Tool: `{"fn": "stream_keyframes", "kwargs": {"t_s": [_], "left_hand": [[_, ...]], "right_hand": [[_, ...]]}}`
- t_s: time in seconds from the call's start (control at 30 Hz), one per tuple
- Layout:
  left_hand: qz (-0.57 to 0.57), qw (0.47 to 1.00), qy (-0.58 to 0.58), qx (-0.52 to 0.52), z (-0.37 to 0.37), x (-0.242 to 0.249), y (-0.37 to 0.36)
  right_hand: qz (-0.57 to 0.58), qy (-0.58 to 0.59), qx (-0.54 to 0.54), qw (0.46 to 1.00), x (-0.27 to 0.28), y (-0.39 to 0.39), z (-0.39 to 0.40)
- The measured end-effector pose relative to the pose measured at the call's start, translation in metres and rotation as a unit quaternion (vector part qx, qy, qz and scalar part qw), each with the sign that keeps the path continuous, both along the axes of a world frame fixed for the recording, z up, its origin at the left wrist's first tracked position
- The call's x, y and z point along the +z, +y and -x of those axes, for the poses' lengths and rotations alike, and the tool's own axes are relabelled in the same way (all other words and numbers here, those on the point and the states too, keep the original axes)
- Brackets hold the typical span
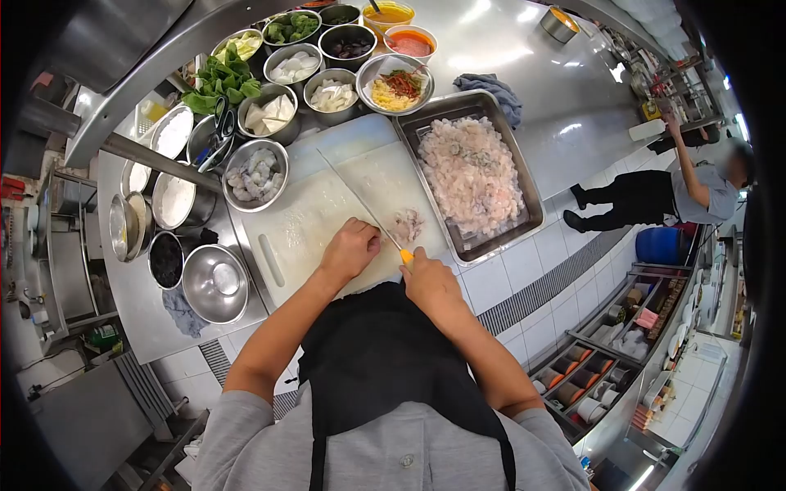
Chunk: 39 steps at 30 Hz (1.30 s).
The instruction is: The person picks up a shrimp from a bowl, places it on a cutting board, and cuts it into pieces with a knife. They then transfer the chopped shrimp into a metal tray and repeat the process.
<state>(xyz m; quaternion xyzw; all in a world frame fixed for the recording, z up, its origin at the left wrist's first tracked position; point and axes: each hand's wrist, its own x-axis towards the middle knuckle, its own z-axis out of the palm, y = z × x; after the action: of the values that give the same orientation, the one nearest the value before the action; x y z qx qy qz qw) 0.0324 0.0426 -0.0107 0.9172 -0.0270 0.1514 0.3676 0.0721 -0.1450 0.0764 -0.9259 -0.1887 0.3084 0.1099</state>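
My right hand (431, 281) is wrapped round the yellow handle of a long kitchen knife (360, 198), whose blade slants up and left across the white cutting board (315, 221). My left hand (352, 248) rests on the board just left of the blade, fingers curled together; whatever lies under them is hidden. Right of the blade, near my right hand, sits a small heap of chopped pale pinkish pieces (407, 224). Beside the board stands a deep metal tray (536, 214) holding a large mound of pale, chopped raw seafood (471, 172). A metal bowl of greyish raw shrimp (255, 176) is at the board's upper left.
Metal bowls of white slices (270, 114), leafy greens (221, 86) and sauces (409, 42) crowd the far side. An empty steel bowl (215, 282) stands at left. A grey cloth (494, 94) lies behind the tray. Another person (688, 184) stands at far right.
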Motion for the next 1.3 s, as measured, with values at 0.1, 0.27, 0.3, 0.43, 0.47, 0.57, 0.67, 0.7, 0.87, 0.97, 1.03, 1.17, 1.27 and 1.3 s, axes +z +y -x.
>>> {"fn": "stream_keyframes", "kwargs": {"t_s": [0.1,0.27,0.3,0.43,0.47,0.57,0.67,0.7,0.87,0.97,1.03,1.17,1.27,1.3], "left_hand": [[-0.025,0.999,0.002,-0.026,-0.003,-0.002,0.005],[-0.014,0.999,-0.007,-0.044,-0.004,-0.003,0.009],[0.0,0.999,-0.016,-0.033,-0.002,-0.002,0.008],[0.019,0.999,-0.034,-0.017,0.006,0.006,0.002],[0.005,0.999,-0.031,-0.031,0.005,0.008,0.003],[-0.009,0.998,-0.016,-0.054,0.002,0.003,0.006],[-0.018,0.998,-0.006,-0.067,0.0,0.004,0.006],[-0.024,0.997,-0.003,-0.07,0.0,0.005,0.007],[-0.036,0.996,0.001,-0.079,-0.001,0.0,0.005],[-0.04,0.996,0.002,-0.084,0.002,-0.001,0.008],[-0.031,0.996,-0.013,-0.08,-0.004,0.001,0.007],[-0.025,0.997,-0.024,-0.063,-0.001,0.002,0.007],[-0.026,0.997,-0.005,-0.074,0.001,0.0,0.006],[-0.029,0.997,0.003,-0.075,0.001,-0.001,0.009]], "right_hand": [[-0.042,-0.016,-0.021,0.999,-0.035,0.016,-0.004],[-0.056,-0.04,-0.007,0.998,-0.041,0.026,-0.013],[-0.05,-0.039,-0.003,0.998,-0.041,0.026,-0.013],[-0.06,-0.037,0.001,0.998,-0.042,0.024,-0.017],[-0.058,-0.041,0.008,0.997,-0.041,0.022,-0.02],[-0.046,-0.045,0.024,0.998,-0.015,0.015,-0.024],[-0.014,-0.022,0.015,1.0,0.018,0.003,-0.011],[-0.002,-0.007,0.005,1.0,0.02,-0.001,-0.005],[-0.048,-0.016,-0.024,0.998,-0.042,0.008,0.0],[-0.069,-0.04,-0.02,0.997,-0.043,0.02,-0.006],[-0.06,-0.033,-0.022,0.997,-0.021,0.019,-0.009],[-0.026,-0.002,-0.022,0.999,-0.018,0.004,0.005],[-0.063,-0.018,-0.036,0.997,-0.046,0.016,-0.002],[-0.061,-0.018,-0.028,0.998,-0.046,0.023,-0.009]]}}
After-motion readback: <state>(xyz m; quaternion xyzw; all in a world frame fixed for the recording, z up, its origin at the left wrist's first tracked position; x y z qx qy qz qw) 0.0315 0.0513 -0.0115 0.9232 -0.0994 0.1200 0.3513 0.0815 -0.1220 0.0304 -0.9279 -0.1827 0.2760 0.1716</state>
